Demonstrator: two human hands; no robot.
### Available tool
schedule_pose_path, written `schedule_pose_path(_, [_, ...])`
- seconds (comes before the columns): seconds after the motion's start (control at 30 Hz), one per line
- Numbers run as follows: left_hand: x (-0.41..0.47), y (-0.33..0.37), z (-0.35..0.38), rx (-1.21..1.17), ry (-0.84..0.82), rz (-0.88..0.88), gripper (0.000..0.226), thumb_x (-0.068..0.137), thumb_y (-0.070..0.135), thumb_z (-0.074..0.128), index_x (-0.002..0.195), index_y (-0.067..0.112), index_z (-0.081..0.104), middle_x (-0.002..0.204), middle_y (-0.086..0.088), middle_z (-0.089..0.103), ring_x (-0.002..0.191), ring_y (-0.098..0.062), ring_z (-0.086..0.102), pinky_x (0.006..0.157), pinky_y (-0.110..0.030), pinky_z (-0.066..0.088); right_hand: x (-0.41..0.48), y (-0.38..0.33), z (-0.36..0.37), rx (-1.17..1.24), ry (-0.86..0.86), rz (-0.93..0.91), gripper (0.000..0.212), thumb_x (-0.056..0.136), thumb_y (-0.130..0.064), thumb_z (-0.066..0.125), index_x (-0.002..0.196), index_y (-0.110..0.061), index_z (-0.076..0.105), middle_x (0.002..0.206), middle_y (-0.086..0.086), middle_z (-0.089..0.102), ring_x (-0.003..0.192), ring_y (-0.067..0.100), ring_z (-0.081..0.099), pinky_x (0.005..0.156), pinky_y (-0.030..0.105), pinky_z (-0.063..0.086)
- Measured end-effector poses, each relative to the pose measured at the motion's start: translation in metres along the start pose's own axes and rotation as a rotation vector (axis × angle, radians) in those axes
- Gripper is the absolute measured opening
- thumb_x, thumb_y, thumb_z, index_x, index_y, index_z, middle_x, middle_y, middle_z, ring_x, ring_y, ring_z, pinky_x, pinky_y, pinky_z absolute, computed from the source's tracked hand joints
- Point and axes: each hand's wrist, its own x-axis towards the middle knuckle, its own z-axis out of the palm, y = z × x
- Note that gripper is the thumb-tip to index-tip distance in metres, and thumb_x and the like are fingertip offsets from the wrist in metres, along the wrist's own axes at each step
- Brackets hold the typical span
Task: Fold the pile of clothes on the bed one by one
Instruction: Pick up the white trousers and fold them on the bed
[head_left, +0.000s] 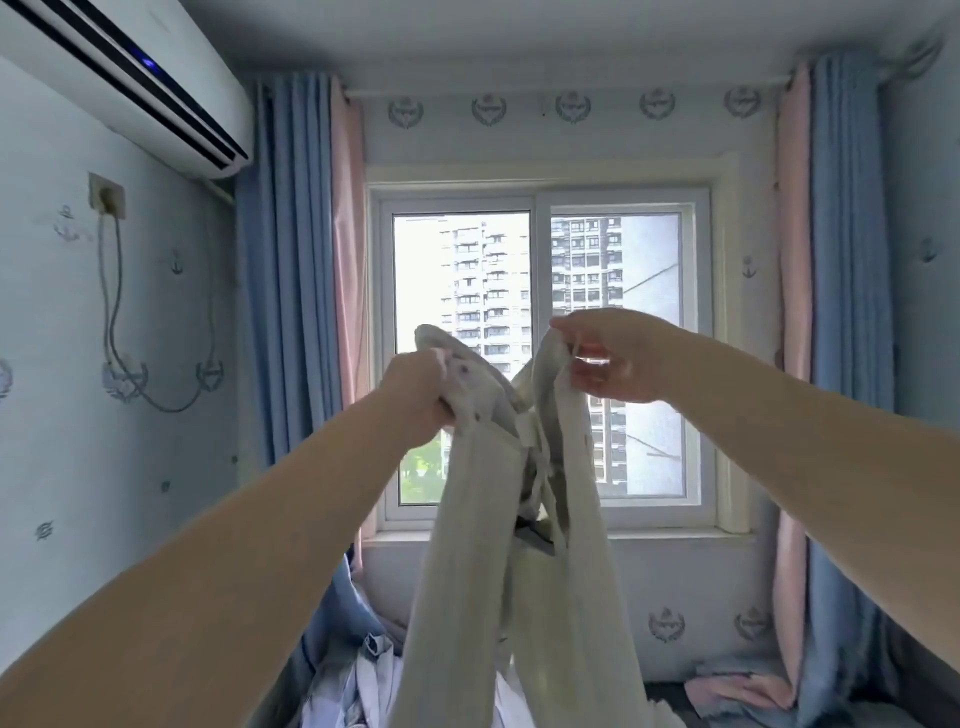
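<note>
Cream trousers (467, 545) held up by both grips.
The left grip (415, 395) clenches the bunched waistband; the right grip (613, 358) pinches its other side, slightly higher. A drawstring dangles between the grips, and two faintly lined legs hang below them, over the pile (363, 675).

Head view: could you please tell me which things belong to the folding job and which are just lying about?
Job: garment, gripped by left hand and right hand; clothes pile below.
Lying about: air conditioner, cable, curtains, window.
</note>
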Motion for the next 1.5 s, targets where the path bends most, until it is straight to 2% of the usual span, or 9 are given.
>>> schedule_pose_path(0.3, [-0.051,-0.026,0.034,0.146,-0.218,0.123,0.058,0.067,0.024,0.075,0.121,0.012,0.059,0.110,-0.007,0.073,0.097,-0.022,0.073,0.084,-0.040,0.061,-0.026,0.001,0.045,-0.063,-0.106,-0.209,0.015,0.095,-0.025,0.063,0.083,-0.016,0.062,0.085,0.003,0.067,0.081,0.020,0.054,0.082,0.034,0.041])
schedule_pose_path(0.47, [-0.051,-0.050,0.034,0.128,-0.116,0.226,0.028,0.081,-0.004,0.069,0.102,0.015,0.071,0.099,-0.007,0.077,0.096,-0.027,0.073,0.092,-0.051,0.058,-0.034,0.022,0.030,-0.290,-0.045,-0.328,0.017,0.094,-0.027,0.066,0.095,-0.013,0.076,0.105,0.007,0.073,0.102,0.024,0.064,0.091,0.035,0.047])
schedule_pose_path(0.57, [-0.047,-0.054,0.022,0.038,-0.102,0.179,0.024,0.086,0.002,0.074,0.107,0.011,0.070,0.103,-0.010,0.076,0.099,-0.031,0.073,0.090,-0.050,0.059,-0.034,0.060,-0.012,-0.390,0.329,-0.313,0.052,0.091,-0.046,0.068,0.136,-0.023,0.058,0.145,0.006,0.052,0.131,0.023,0.050,0.096,0.034,0.041])
schedule_pose_path(0.67, [-0.057,-0.042,0.020,-0.088,-0.190,0.163,0.025,0.090,0.002,0.069,0.114,0.008,0.070,0.106,-0.011,0.076,0.099,-0.031,0.073,0.085,-0.043,0.061,-0.040,0.108,-0.043,-0.130,0.156,0.108,0.102,0.066,-0.082,0.070,0.151,-0.032,0.042,0.158,0.000,0.039,0.142,0.025,0.041,0.115,0.045,0.033])
schedule_pose_path(0.9, [-0.103,0.000,0.025,-0.090,-0.263,0.154,0.034,0.095,0.008,0.065,0.129,0.008,0.064,0.120,-0.013,0.072,0.107,-0.031,0.071,0.083,-0.039,0.062,-0.103,0.095,-0.045,0.180,-0.141,0.178,0.035,0.083,-0.039,0.068,0.103,-0.012,0.078,0.100,0.009,0.077,0.085,0.023,0.074,0.074,0.034,0.059])
schedule_pose_path(1.07, [-0.162,0.033,0.042,0.042,-0.141,0.239,0.024,0.094,0.011,0.069,0.117,0.017,0.065,0.114,-0.007,0.074,0.100,-0.026,0.073,0.078,-0.037,0.061,-0.148,0.017,-0.077,0.187,0.161,-0.156,0.033,0.091,-0.023,0.072,0.120,-0.007,0.068,0.101,0.008,0.077,0.082,0.020,0.074,0.074,0.035,0.063])
schedule_pose_path(1.23, [-0.225,0.070,0.084,0.180,0.106,0.466,0.018,0.093,0.024,0.070,0.108,0.018,0.062,0.112,-0.008,0.070,0.103,-0.027,0.069,0.089,-0.044,0.058,-0.210,-0.061,-0.103,-0.033,0.278,-0.391,0.017,0.090,-0.030,0.074,0.094,-0.013,0.073,0.110,0.014,0.074,0.097,0.030,0.071,0.087,0.048,0.059])
schedule_pose_path(1.37, [-0.276,0.109,0.113,0.214,0.228,0.594,0.028,0.094,0.038,0.067,0.109,0.014,0.065,0.108,-0.008,0.071,0.097,-0.023,0.069,0.088,-0.043,0.058,-0.263,-0.105,-0.119,-0.154,0.345,-0.524,0.028,0.093,-0.032,0.070,0.097,-0.005,0.070,0.093,0.011,0.066,0.082,0.023,0.062,0.064,0.028,0.052])
schedule_pose_path(1.5, [-0.315,0.133,0.130,0.241,0.242,0.646,0.032,0.097,0.039,0.063,0.113,0.012,0.066,0.104,-0.005,0.071,0.092,-0.017,0.068,0.074,-0.030,0.056,-0.310,-0.133,-0.131,-0.214,0.355,-0.606,0.041,0.095,-0.031,0.067,0.111,0.007,0.066,0.096,0.012,0.064,0.085,0.022,0.063,0.075,0.032,0.052])
